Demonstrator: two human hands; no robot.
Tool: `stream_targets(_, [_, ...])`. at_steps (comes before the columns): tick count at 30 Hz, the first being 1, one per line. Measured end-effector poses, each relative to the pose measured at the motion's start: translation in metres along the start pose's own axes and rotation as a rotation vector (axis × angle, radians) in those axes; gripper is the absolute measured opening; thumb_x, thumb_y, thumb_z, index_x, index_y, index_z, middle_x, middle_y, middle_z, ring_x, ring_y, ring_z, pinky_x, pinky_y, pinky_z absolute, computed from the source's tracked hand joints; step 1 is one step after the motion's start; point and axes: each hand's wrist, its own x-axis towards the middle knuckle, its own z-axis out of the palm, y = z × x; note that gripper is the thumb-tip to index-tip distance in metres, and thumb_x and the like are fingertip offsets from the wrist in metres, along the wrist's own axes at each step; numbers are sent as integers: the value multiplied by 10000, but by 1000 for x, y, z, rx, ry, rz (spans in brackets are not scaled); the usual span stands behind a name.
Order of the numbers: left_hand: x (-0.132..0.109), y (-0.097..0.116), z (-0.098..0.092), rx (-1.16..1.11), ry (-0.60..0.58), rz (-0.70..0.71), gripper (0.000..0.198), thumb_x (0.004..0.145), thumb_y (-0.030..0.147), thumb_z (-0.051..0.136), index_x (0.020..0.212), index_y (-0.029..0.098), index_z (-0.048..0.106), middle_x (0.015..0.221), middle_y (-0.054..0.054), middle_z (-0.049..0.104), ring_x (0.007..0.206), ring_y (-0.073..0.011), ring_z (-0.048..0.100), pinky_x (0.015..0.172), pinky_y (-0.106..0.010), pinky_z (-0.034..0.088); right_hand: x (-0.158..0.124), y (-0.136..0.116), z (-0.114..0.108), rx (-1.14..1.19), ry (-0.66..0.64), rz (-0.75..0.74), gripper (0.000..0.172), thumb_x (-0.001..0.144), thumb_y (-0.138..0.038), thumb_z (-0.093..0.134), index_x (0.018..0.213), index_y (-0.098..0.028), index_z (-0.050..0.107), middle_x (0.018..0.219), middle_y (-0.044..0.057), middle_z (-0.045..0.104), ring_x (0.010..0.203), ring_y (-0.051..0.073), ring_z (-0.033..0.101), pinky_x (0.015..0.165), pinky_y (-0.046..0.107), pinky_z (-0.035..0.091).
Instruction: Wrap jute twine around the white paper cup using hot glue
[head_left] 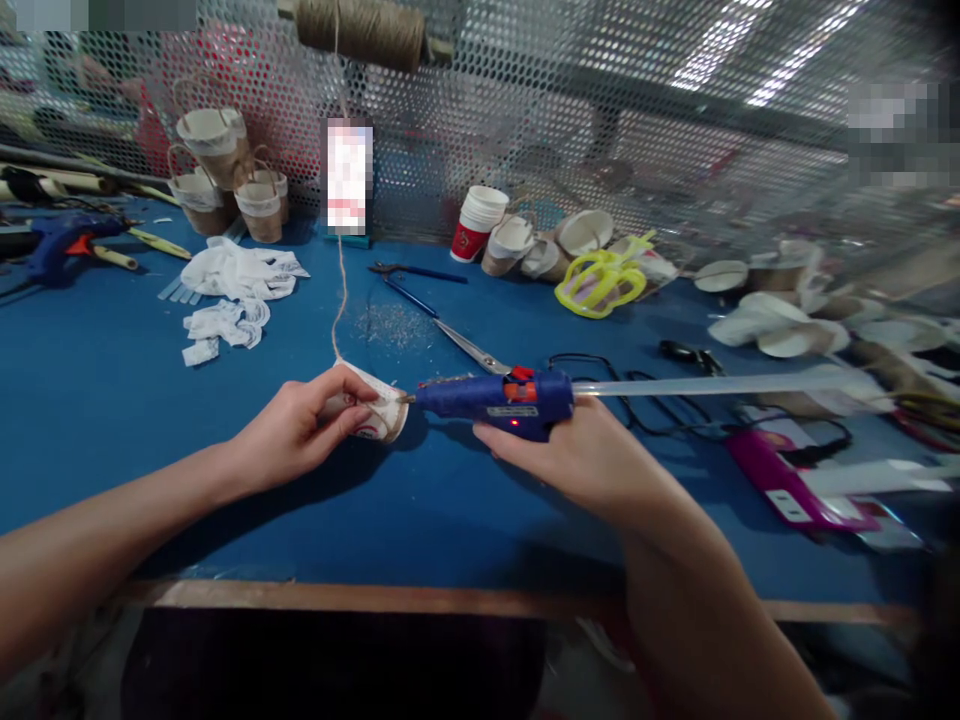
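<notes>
My left hand [296, 425] is closed around a small white paper cup [382, 410] lying on its side over the blue table [112, 390]. A strand of jute twine [341, 290] runs from the cup up to a spool [364, 30] on top of the mesh wall. My right hand [581, 455] grips a blue hot glue gun [499, 398], its red light lit. The gun's nozzle touches the side of the cup. A clear glue stick [712, 385] sticks out of the gun's back to the right.
Scissors [435, 315] lie behind the gun. Paper scraps [236, 285] and twine-wrapped cups [225, 175] are at the back left, with a second glue gun [64, 240]. Stacked and cut cups [525, 240], a yellow object [600, 280], black cable [645, 395] and a pink package [795, 480] crowd the right.
</notes>
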Motion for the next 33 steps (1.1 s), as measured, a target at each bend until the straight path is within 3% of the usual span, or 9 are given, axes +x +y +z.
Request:
stream_targets(6, [0, 0, 0, 49, -5, 28, 83, 847, 203, 455, 909, 175, 502, 587, 48, 589, 471, -81, 533, 466, -161, 370, 6, -1, 2, -2, -8, 33, 166, 699, -289, 582, 572, -198, 525, 517, -24, 562, 507, 132, 517, 526, 264, 422])
stream_targets(12, [-1, -1, 0, 35, 7, 19, 81, 848, 207, 459, 906, 179, 509, 576, 50, 581, 458, -79, 522, 452, -160, 361, 1, 2, -2, 44, -55, 84, 204, 692, -339, 582, 565, -210, 488, 466, -40, 505, 438, 114, 461, 436, 249, 379])
stream_targets(18, [-2, -1, 0, 55, 2, 62, 86, 849, 190, 464, 921, 174, 506, 602, 44, 600, 476, -80, 538, 468, -160, 374, 6, 1, 1, 7, -16, 7, 143, 704, -293, 565, 601, -201, 530, 546, -21, 570, 532, 132, 523, 523, 255, 421])
stream_targets(27, [-1, -1, 1, 20, 16, -8, 121, 862, 247, 448, 925, 170, 517, 731, 1, 658, 569, -100, 587, 542, -184, 432, 0, 2, -1, -16, -2, -64, 134, 691, -290, 556, 589, -208, 529, 533, -25, 556, 519, 130, 515, 531, 252, 442])
stream_targets(33, [-2, -1, 1, 14, 3, -22, 119, 858, 249, 451, 921, 169, 511, 675, 10, 644, 531, -99, 573, 509, -186, 425, 1, 1, 1, -43, 30, -13, 153, 690, -294, 547, 571, -204, 512, 519, -21, 543, 503, 126, 495, 505, 247, 431])
